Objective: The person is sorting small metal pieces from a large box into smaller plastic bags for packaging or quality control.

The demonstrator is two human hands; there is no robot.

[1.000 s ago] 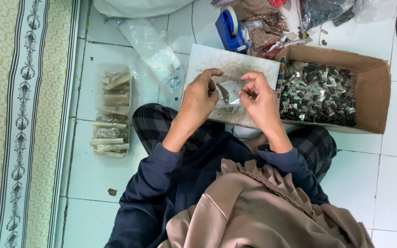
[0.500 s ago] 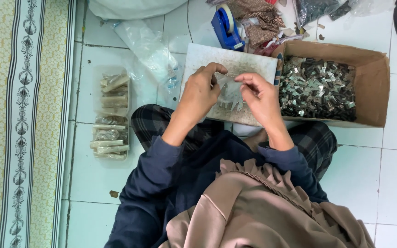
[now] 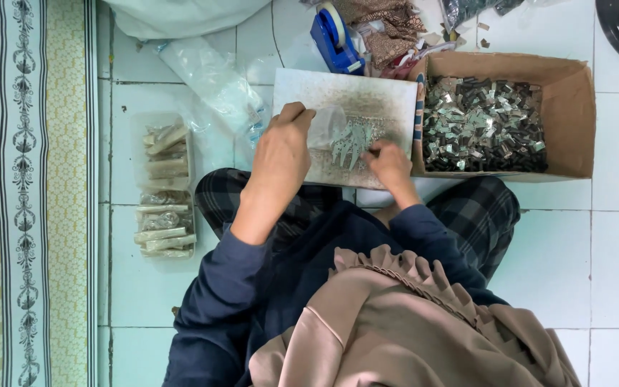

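Head view: I observed the left hand (image 3: pixel 281 154) pinching a small clear plastic bag (image 3: pixel 326 127) by its edge, held above a grey board (image 3: pixel 367 97) resting across the lap. The right hand (image 3: pixel 390 163) had its fingers pressed together on a fan of small metal pieces (image 3: pixel 351 142) lying on the board, at the bag's mouth. A cardboard box (image 3: pixel 574 122) of similar pieces stood just right of the board. Filled packets (image 3: pixel 162 190) lay on the floor (image 3: pixel 610 251) to the left.
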